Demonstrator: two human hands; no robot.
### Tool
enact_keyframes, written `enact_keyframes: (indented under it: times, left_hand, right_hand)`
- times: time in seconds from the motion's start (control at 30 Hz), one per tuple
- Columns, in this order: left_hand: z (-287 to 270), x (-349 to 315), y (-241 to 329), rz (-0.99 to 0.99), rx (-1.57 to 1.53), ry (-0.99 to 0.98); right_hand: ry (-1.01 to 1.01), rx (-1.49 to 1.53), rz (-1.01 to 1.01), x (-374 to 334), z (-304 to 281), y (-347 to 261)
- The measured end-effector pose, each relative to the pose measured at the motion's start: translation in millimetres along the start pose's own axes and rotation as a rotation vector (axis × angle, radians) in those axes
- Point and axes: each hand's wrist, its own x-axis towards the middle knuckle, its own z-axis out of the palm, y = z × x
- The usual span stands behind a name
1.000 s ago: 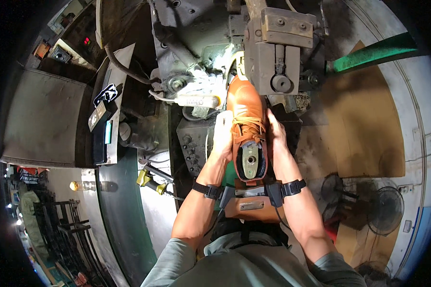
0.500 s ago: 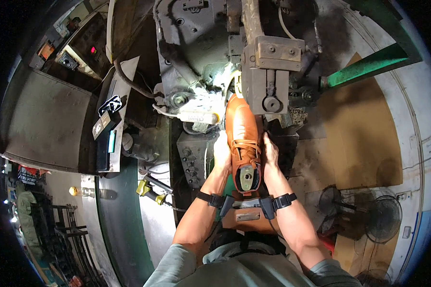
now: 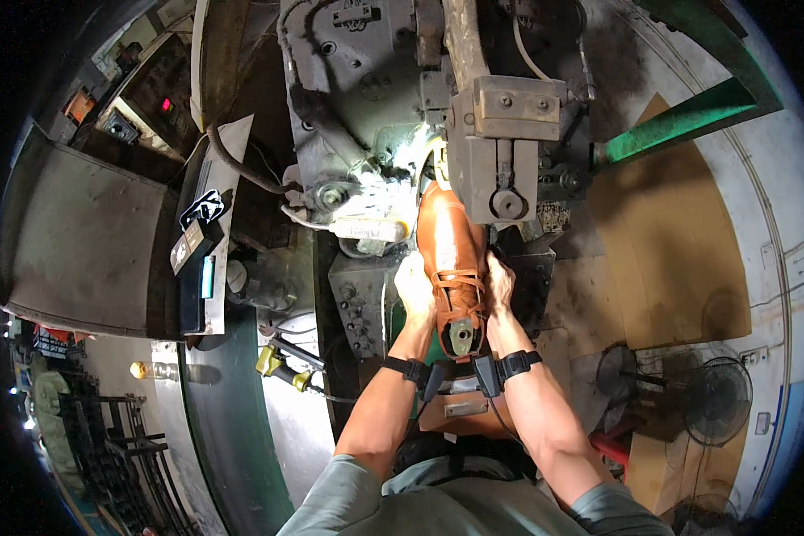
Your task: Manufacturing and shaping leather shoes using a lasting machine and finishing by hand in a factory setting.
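Observation:
Between my two hands is a brown leather lace-up shoe (image 3: 449, 241), its toe pointing away from me. A shoe last (image 3: 462, 336) with a round hole fills its opening at the near end. My left hand (image 3: 414, 286) grips the shoe's left side, and my right hand (image 3: 498, 284) is wrapped round its right side; some fingertips are hidden beneath. The toe meets the working part of a grey machine (image 3: 500, 161), beside a yellowish curved piece (image 3: 440, 161). A lit lamp (image 3: 371, 230) shines just left of the toe.
A yellow-and-black hand tool (image 3: 281, 366) lies left of my forearm. Farther left, a shelf carries a dark box (image 3: 190, 247) and other small items. Cardboard (image 3: 679, 241) and a fan (image 3: 716, 402) stand at the right. A green beam (image 3: 679, 125) crosses the upper right.
The shoe has turned slightly, with its toe shifting a little to the left. My forearms have drawn closer together. Both hands keep hold of it.

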Motion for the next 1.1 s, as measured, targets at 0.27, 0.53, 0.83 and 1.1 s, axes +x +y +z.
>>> enact_keyframes:
  times: [0.27,0.53,0.83,1.1]
  left_hand:
    - [14.3,-11.0,19.9,-0.054,-0.043,0.047]
    - [8.8,-16.9,31.0,-0.126,-0.005,-0.017]
    - [25.7,-62.5,99.5,-0.453,-0.185,-0.23]
    - [34.4,-70.7,92.3,-0.41,-0.175,-0.178]
  right_hand:
    - [0.006,0.11,0.099,-21.2,-23.0,8.3]
    - [0.007,0.22,0.171,-3.5,30.1,-15.3]
    - [-0.207,0.402,0.35,-32.2,27.2,-35.3]
    - [-0.023,0.223,0.14,-42.0,32.6,-36.3]
